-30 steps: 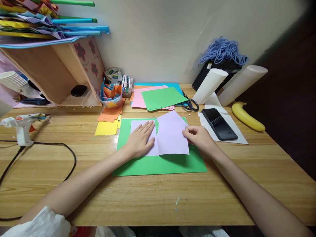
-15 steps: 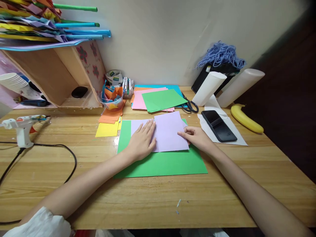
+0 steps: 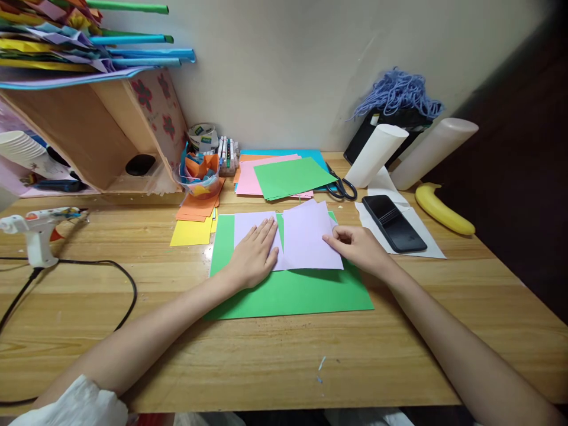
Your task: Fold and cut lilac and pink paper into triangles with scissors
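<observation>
My left hand lies flat, fingers stretched out, pressing the left purple sheet onto a large green sheet. Between thumb and fingers, my right hand pinches the right edge of another purple paper part. That part is slightly tilted, with a second purple layer peeking out at its top and right. A narrow green wedge shows between the left and right purple parts. Whether they are joined near the bottom, I cannot tell.
Behind lie stacked coloured papers and black scissors. To the right are a phone, a banana and a white paper roll. Yellow sheets and a glue gun with its cable occupy the left.
The right purple part has shifted slightly right along with my right hand, and a green gap has opened beside the left sheet. My left hand stays pressed down.
</observation>
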